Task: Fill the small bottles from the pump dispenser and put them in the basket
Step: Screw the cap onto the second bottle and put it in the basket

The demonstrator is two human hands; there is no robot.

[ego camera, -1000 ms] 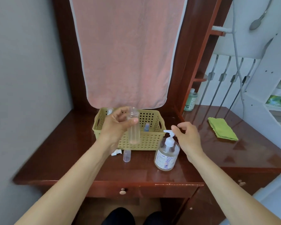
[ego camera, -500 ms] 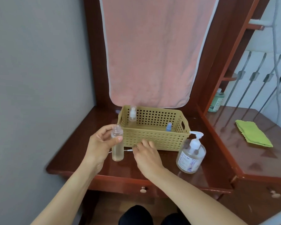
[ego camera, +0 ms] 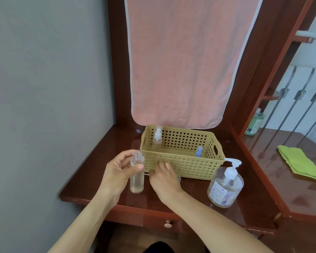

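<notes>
My left hand (ego camera: 117, 172) holds a clear small bottle (ego camera: 137, 181) upright just above the table; its neck is uncapped and it holds pale liquid. Beside it, my right hand (ego camera: 164, 177) reaches down to the table in front of the tan basket (ego camera: 190, 167), fingers curled over a white spray cap (ego camera: 146, 174) whose thin tube sticks out by the thumb. Another small bottle (ego camera: 179, 178) is mostly hidden behind that hand. The basket holds a white-topped bottle (ego camera: 157, 137) and a blue-topped one (ego camera: 199, 151). The pump dispenser (ego camera: 225, 187) stands right of the basket.
The brown table (ego camera: 91, 179) meets a grey wall on the left. A pink towel (ego camera: 181, 61) hangs behind the basket. On the raised surface to the right lie a green cloth (ego camera: 299, 163) and a green bottle (ego camera: 254, 125). A drawer knob (ego camera: 167, 225) sits below the table edge.
My right hand left the pump head and came down to the cap in front of the basket. My left hand lowered the bottle to the left. The view shifted left.
</notes>
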